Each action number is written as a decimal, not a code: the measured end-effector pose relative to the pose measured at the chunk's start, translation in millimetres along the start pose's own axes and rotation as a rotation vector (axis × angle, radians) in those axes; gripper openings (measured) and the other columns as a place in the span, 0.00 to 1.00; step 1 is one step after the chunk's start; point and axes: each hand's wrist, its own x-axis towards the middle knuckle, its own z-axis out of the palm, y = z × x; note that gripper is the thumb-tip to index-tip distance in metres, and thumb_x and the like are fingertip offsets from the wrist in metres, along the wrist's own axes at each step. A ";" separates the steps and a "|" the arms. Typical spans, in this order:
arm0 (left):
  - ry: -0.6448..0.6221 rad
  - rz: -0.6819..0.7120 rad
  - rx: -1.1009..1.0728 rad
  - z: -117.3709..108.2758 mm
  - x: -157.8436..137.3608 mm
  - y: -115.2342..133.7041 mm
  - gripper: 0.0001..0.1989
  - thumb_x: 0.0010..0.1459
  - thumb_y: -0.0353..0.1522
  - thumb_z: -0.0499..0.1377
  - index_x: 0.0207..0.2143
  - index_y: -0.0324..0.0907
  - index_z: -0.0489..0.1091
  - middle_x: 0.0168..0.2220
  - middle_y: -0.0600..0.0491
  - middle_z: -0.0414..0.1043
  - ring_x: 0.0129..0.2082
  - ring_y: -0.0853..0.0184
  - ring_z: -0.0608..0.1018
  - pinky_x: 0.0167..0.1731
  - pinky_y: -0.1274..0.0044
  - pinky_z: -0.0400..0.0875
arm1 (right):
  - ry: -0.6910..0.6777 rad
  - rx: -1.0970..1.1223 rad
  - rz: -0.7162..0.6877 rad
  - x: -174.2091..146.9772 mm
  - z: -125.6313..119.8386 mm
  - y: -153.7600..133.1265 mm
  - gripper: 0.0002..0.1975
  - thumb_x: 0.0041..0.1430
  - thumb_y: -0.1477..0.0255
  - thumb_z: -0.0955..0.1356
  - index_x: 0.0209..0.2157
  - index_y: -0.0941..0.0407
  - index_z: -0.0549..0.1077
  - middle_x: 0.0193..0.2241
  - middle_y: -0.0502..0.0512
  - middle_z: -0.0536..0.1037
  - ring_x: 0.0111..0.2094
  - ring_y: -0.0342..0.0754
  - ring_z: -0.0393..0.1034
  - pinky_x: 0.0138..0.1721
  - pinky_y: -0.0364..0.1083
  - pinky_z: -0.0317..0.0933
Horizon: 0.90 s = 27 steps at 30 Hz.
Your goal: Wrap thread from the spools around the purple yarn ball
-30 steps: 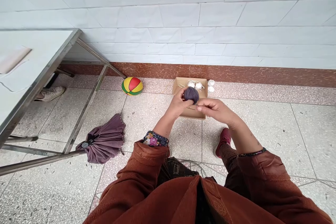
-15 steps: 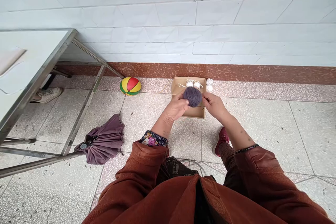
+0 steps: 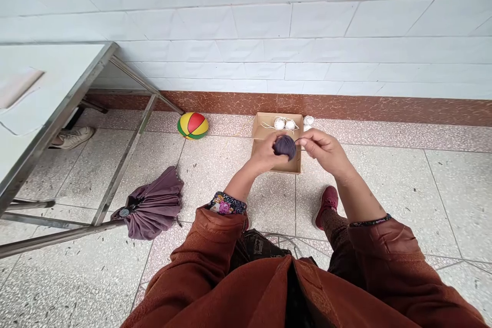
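The left grip (image 3: pixel 265 154) wraps the dark yarn ball's (image 3: pixel 285 147) left side.

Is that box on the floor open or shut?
Open: no lid covers the box, and two white balls show inside, beyond the purple ball in the left hand.

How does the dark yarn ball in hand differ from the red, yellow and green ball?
Colour: the dark yarn ball is purple-grey, while the multicoloured ball has red, yellow and green panels. Surface: the dark yarn ball is wound strands; the multicoloured ball looks smooth. Place: the dark yarn ball is in the left hand; the multicoloured ball rests on the floor. Both are roundish.
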 end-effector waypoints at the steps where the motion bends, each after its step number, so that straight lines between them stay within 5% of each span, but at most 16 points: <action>1: -0.092 -0.003 -0.035 2.3 -2.2 1.5 0.42 0.44 0.34 0.74 0.64 0.47 0.71 0.55 0.46 0.78 0.53 0.54 0.79 0.58 0.61 0.71 | 0.081 -0.006 0.017 1.4 -2.7 4.3 0.20 0.70 0.48 0.72 0.37 0.50 0.78 0.29 0.50 0.73 0.31 0.48 0.65 0.34 0.48 0.62; 4: -0.319 0.007 -0.201 9.2 -6.8 7.0 0.48 0.46 0.38 0.76 0.70 0.50 0.68 0.55 0.45 0.78 0.55 0.52 0.79 0.58 0.60 0.72 | 0.220 -0.055 0.079 4.9 -6.1 23.0 0.20 0.68 0.48 0.73 0.35 0.51 0.77 0.27 0.48 0.71 0.30 0.47 0.62 0.34 0.48 0.60; 7: -0.348 0.049 -0.358 13.6 -7.8 11.6 0.45 0.46 0.41 0.77 0.67 0.51 0.71 0.59 0.44 0.76 0.60 0.49 0.77 0.60 0.59 0.71 | 0.209 -0.117 0.131 5.4 -1.2 41.6 0.20 0.68 0.50 0.71 0.33 0.52 0.77 0.27 0.49 0.73 0.31 0.48 0.65 0.36 0.48 0.60; 16: 0.084 -0.110 -0.447 2.9 0.4 8.4 0.30 0.45 0.37 0.73 0.51 0.43 0.73 0.50 0.47 0.79 0.46 0.61 0.80 0.41 0.73 0.71 | -0.051 -0.291 0.116 2.8 15.2 54.9 0.13 0.70 0.59 0.68 0.34 0.52 0.75 0.31 0.54 0.79 0.34 0.52 0.71 0.38 0.49 0.62; 22: 0.248 -0.067 -0.251 3.1 4.7 4.5 0.27 0.46 0.35 0.72 0.49 0.43 0.71 0.48 0.49 0.78 0.49 0.59 0.79 0.48 0.69 0.74 | -0.503 -0.113 0.017 -0.9 16.0 11.1 0.15 0.72 0.59 0.69 0.32 0.52 0.75 0.29 0.49 0.75 0.31 0.46 0.67 0.38 0.47 0.62; 27: 0.095 -0.014 0.009 3.2 -0.9 3.4 0.29 0.46 0.33 0.72 0.53 0.46 0.72 0.48 0.50 0.78 0.49 0.57 0.78 0.56 0.62 0.72 | -0.172 -0.011 0.011 0.6 4.4 -8.6 0.19 0.72 0.50 0.71 0.36 0.51 0.78 0.31 0.51 0.76 0.33 0.49 0.67 0.37 0.48 0.64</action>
